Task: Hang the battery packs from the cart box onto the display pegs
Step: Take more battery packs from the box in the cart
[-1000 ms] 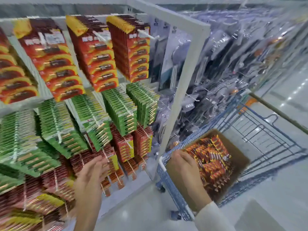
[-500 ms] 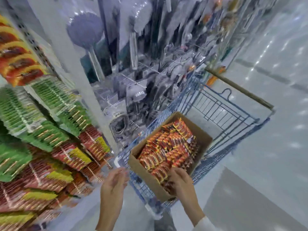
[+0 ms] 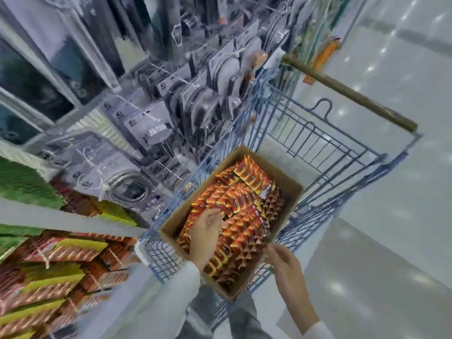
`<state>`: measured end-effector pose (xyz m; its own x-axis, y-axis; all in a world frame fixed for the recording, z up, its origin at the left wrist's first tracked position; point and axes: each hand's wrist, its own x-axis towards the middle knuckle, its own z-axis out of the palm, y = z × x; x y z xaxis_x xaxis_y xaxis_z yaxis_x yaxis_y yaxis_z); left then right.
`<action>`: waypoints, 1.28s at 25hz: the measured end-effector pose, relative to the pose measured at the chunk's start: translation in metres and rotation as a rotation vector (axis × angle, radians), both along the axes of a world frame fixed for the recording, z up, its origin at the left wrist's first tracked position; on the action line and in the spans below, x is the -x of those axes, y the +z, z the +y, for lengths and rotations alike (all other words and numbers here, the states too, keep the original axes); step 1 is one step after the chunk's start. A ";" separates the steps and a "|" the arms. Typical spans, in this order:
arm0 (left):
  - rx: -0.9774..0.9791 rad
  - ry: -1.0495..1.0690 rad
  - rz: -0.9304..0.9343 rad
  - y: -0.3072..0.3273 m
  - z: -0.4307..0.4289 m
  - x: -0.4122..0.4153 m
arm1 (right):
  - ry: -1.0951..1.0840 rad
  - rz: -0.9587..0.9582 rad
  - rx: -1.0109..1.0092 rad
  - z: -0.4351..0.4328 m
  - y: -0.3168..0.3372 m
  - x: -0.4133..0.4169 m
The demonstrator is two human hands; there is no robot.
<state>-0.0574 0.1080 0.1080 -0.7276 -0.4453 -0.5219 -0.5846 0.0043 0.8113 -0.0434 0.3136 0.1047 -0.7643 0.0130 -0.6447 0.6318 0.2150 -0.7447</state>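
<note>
An open cardboard box [image 3: 292,177] sits in the blue wire cart [image 3: 315,133] and is packed with several red-orange battery packs [image 3: 244,204]. My left hand [image 3: 206,232] reaches into the box at its near left, fingers loosely curled just above the packs, holding nothing I can make out. Beside the box's near right corner hovers my right hand [image 3: 285,264], fingers relaxed and close to the outer packs. Red-and-yellow battery packs [image 3: 49,270] hang on the display pegs at the lower left, blurred.
Green packs [image 3: 22,187] hang above the red ones. A white rack upright [image 3: 73,216] crosses between display and cart. Grey blister-packed goods [image 3: 151,123] fill the neighbouring rack behind the cart. The cart's brown handle [image 3: 349,94] points away to the right, over glossy floor [image 3: 391,216].
The view swung right and down from the battery display to the cart. My left hand moved from beside the box into it, and my right hand drew back from the packs to the box's near right corner.
</note>
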 end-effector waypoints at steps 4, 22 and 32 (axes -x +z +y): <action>0.204 -0.278 -0.035 -0.034 -0.001 0.117 | -0.085 -0.091 0.026 -0.001 -0.008 0.012; 1.206 -1.282 0.021 -0.153 0.014 0.272 | -0.167 -0.219 0.043 -0.011 -0.023 0.051; -0.072 0.004 -0.083 -0.036 -0.059 0.095 | -0.140 -0.387 0.089 -0.055 -0.068 0.131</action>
